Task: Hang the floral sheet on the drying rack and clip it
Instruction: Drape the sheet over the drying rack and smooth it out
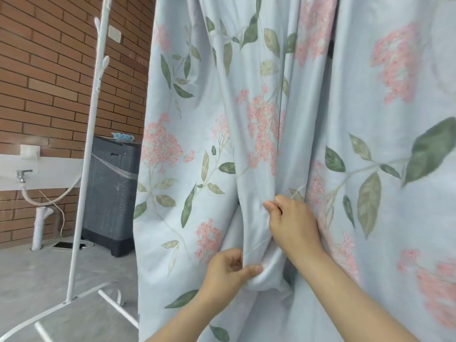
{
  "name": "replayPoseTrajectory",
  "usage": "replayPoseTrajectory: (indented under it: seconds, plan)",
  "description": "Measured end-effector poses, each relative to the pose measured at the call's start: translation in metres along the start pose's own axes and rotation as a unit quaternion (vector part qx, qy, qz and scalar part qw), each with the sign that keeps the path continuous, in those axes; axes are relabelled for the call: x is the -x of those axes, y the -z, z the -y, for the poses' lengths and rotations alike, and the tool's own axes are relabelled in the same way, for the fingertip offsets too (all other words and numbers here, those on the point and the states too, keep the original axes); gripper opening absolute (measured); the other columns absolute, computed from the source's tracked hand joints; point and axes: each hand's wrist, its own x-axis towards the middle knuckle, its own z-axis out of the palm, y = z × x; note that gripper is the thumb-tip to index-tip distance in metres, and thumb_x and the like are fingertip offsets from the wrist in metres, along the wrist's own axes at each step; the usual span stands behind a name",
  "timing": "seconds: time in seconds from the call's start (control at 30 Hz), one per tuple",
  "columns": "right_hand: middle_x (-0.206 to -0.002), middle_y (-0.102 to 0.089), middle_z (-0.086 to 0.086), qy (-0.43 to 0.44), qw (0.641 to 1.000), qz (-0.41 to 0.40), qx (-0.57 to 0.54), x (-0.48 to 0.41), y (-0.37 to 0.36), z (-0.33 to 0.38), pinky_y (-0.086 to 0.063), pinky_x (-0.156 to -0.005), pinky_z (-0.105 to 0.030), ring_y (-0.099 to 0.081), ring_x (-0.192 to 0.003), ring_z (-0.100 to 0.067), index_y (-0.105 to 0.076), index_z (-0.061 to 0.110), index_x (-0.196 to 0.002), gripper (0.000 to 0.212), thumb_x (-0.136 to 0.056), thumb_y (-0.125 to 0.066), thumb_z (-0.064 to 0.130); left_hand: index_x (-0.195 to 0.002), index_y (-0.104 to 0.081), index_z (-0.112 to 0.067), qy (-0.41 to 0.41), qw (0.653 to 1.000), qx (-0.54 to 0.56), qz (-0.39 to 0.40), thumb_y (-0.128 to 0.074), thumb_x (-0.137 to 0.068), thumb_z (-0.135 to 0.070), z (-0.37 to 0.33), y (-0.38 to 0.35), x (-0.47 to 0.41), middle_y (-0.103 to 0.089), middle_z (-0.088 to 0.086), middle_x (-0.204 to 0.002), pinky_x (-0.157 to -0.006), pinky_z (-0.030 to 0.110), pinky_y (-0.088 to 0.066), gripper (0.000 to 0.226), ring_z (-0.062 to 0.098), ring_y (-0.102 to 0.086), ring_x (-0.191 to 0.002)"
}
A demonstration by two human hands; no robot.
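Left grip point(228, 269) pinches a hemmed fold of the floral sheet point(370, 114) between thumb and curled fingers. Right grip point(292, 222) pinches the fabric just above it. The sheet hangs in long folds from above (top edge out of frame), filling centre and right. The white drying rack point(82, 174) upright stands just left of it, feet on the concrete floor point(29, 272). A grey washing machine point(111, 193) sits behind, by the brick wall point(49, 70).

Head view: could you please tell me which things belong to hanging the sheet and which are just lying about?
Job: floral sheet, drying rack, left hand, right hand, both pinching the sheet.
Lying about: washing machine, tap, hose, blue cloth.
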Motion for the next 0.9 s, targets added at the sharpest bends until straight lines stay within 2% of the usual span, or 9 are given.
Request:
replayPoseTrajectory:
  seconds: [0.13, 0.2, 0.27, 0.33, 0.43, 0.53, 0.67, 0.8, 0.9]
  plan:
    - [-0.062, -0.059, -0.01, 0.005, 1.0, 0.012, 0.0, 0.008, 0.011, -0.01, -0.025, -0.057, -0.03, -0.053, -0.063, -0.031, -0.026, 0.028, -0.054, 0.05, -0.093, -0.056, 0.02, -0.102, -0.068, -0.001, 0.009, 0.996, 0.088, 0.026, -0.072, -0.08, -0.033, -0.058, 0.03, -0.011, -0.072, 0.017, -0.101, -0.088, 0.037, -0.054, 0.039, 0.027, -0.068, -0.093]
    - [-0.061, -0.058, -0.009, 0.007, 1.0, 0.016, 0.001, 0.008, 0.012, -0.008, -0.023, -0.057, -0.03, -0.047, -0.06, -0.027, -0.027, 0.026, -0.054, 0.049, -0.093, -0.056, 0.021, -0.11, -0.064, -0.001, 0.011, 0.989, 0.149, -0.005, -0.06, -0.089, -0.033, -0.093, 0.041, -0.029, -0.071, 0.015, -0.106, -0.085, 0.032, -0.056, 0.039, 0.025, -0.069, -0.094]
    - [-0.056, -0.05, -0.002, 0.007, 1.0, 0.022, -0.006, 0.008, 0.01, -0.003, -0.022, -0.056, -0.031, -0.04, -0.058, -0.021, -0.028, 0.024, -0.054, 0.048, -0.093, -0.055, 0.022, -0.108, -0.061, -0.004, 0.0, 0.988, 0.155, -0.004, -0.055, -0.092, -0.038, -0.124, 0.046, -0.051, -0.071, 0.005, -0.096, -0.08, 0.03, -0.056, 0.038, 0.025, -0.068, -0.09]
    - [-0.054, -0.043, 0.004, 0.009, 0.999, 0.029, -0.013, 0.009, 0.01, 0.001, -0.022, -0.056, -0.031, -0.04, -0.057, -0.02, -0.031, 0.023, -0.054, 0.046, -0.094, -0.054, 0.023, -0.096, -0.056, -0.007, -0.005, 0.991, 0.133, 0.002, -0.063, -0.084, -0.05, -0.148, 0.045, -0.067, -0.056, 0.008, -0.079, -0.081, 0.033, -0.052, 0.046, 0.031, -0.061, -0.089]
    - [-0.051, -0.038, 0.006, 0.009, 0.999, 0.036, -0.014, 0.01, 0.011, 0.004, -0.022, -0.055, -0.032, -0.04, -0.057, -0.021, -0.031, 0.022, -0.055, 0.045, -0.094, -0.053, 0.025, -0.092, -0.055, -0.009, -0.036, 0.99, 0.124, -0.049, -0.068, -0.082, -0.045, -0.166, 0.038, -0.083, -0.061, 0.013, -0.09, -0.082, 0.037, -0.048, 0.04, 0.026, -0.061, -0.088]
    - [-0.055, -0.044, -0.001, 0.015, 0.999, 0.033, -0.002, 0.008, 0.012, 0.004, -0.025, -0.055, -0.033, -0.042, -0.06, -0.025, -0.028, 0.022, -0.055, 0.047, -0.094, -0.053, 0.026, -0.089, -0.062, -0.009, -0.086, 0.98, 0.127, -0.125, -0.062, -0.091, -0.022, -0.159, 0.035, -0.087, -0.065, 0.006, -0.077, -0.072, 0.036, -0.052, 0.013, 0.021, -0.063, -0.072]
    - [-0.068, -0.063, -0.013, -0.005, 0.999, 0.027, 0.046, 0.007, 0.015, -0.017, -0.029, -0.056, -0.033, -0.057, -0.07, -0.035, -0.036, 0.018, -0.057, 0.042, -0.094, -0.054, 0.027, -0.101, -0.062, 0.003, -0.111, 0.972, 0.135, -0.155, -0.068, -0.082, -0.023, -0.122, 0.032, -0.077, -0.067, 0.027, -0.094, -0.086, 0.052, -0.051, 0.033, 0.04, -0.065, -0.088]
    - [-0.086, -0.071, -0.009, -0.029, 0.989, 0.065, 0.13, 0.013, 0.019, -0.037, -0.042, -0.063, -0.035, -0.064, -0.086, -0.032, -0.066, 0.016, -0.079, 0.022, -0.092, -0.053, 0.028, -0.093, -0.066, -0.001, -0.11, 0.969, 0.127, -0.183, -0.069, -0.082, -0.015, -0.07, 0.012, -0.057, -0.071, 0.013, -0.088, -0.075, 0.034, -0.053, 0.018, 0.023, -0.067, -0.083]
    - [-0.091, -0.072, -0.007, -0.04, 0.973, 0.141, 0.176, 0.02, 0.016, -0.042, -0.044, -0.067, -0.033, -0.064, -0.092, -0.029, -0.069, 0.016, -0.087, 0.019, -0.089, -0.053, 0.025, -0.086, -0.066, -0.009, -0.081, 0.972, 0.117, -0.185, -0.07, -0.081, -0.012, -0.031, -0.004, -0.036, -0.071, -0.002, -0.076, -0.066, 0.024, -0.052, 0.007, 0.01, -0.066, -0.073]
